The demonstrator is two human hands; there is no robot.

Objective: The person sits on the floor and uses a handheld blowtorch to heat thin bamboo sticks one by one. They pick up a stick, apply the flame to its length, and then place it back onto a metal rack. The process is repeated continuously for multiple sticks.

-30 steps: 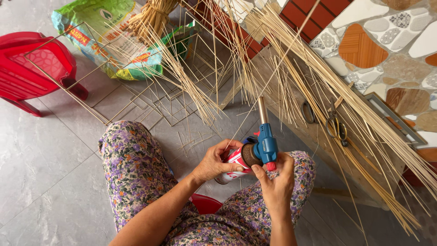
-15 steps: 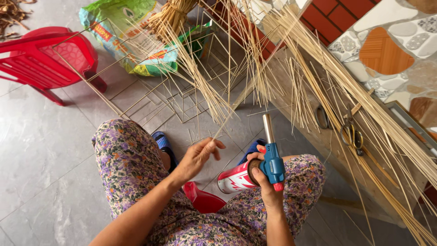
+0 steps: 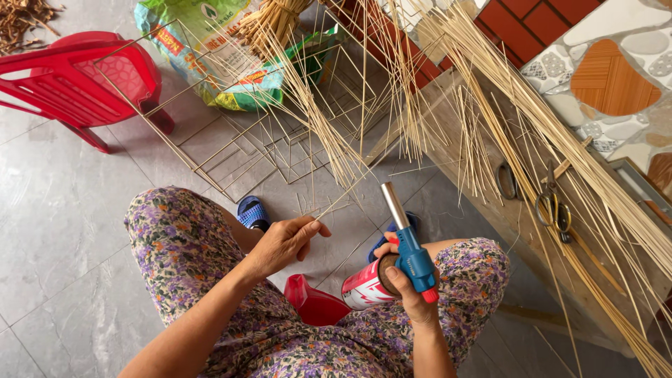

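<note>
Two hands apart: right hand (image 3: 411, 290) clamped on blue torch (image 3: 409, 248) over lap, nozzle up toward sticks; left hand (image 3: 283, 241) pinching thin bamboo stick (image 3: 334, 199) by its end. Looks like lining-up step. Next move probably needs stick brought steady near nozzle, clear of floral trousers (image 3: 182, 245)

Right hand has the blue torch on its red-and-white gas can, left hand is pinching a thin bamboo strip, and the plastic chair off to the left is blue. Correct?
Not quite: the plastic chair is red, as the head view shows. The rest holds: the right hand grips the blue torch on its gas can, and the left hand pinches a thin bamboo strip.
</note>
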